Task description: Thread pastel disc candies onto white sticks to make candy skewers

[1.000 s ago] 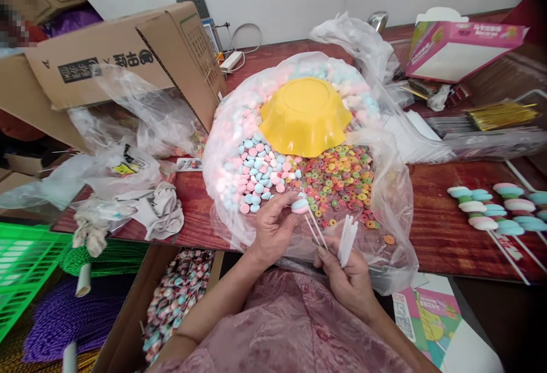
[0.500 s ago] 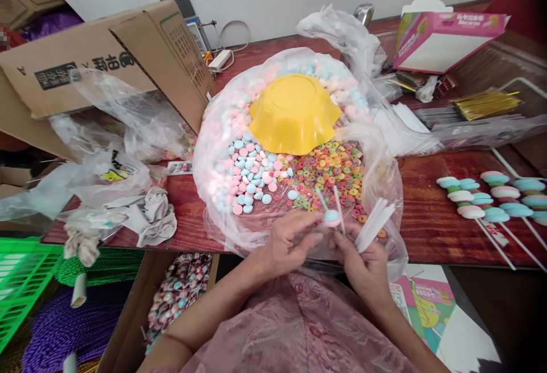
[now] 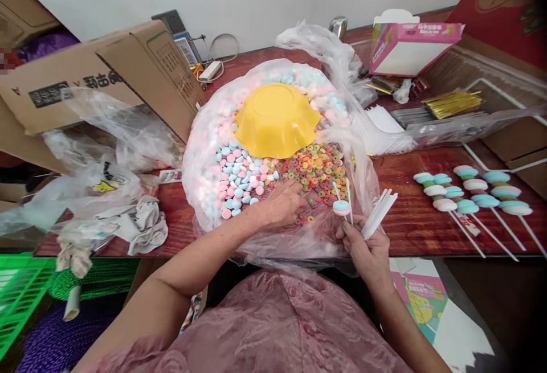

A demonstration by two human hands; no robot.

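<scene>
Here, at lower centre, the right hand [image 3: 367,248] clenches a bundle of white sticks [image 3: 380,213]. One round pink-and-blue candy [image 3: 341,208] sits skewered just above its fingers. Left of it, the left hand [image 3: 282,205] presses on coloured ring candies [image 3: 318,169]; whether it grips any cannot be told. Beyond lies one upturned yellow bowl [image 3: 276,119].

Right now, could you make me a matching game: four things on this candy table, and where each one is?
1. yellow bowl
2. white sticks
3. candy skewers
4. left hand

A. on the ring candies
B. upside down on the pastel candies
C. lying on the table, right side
D. in the right hand

Pairs: 1-B, 2-D, 3-C, 4-A.
</scene>
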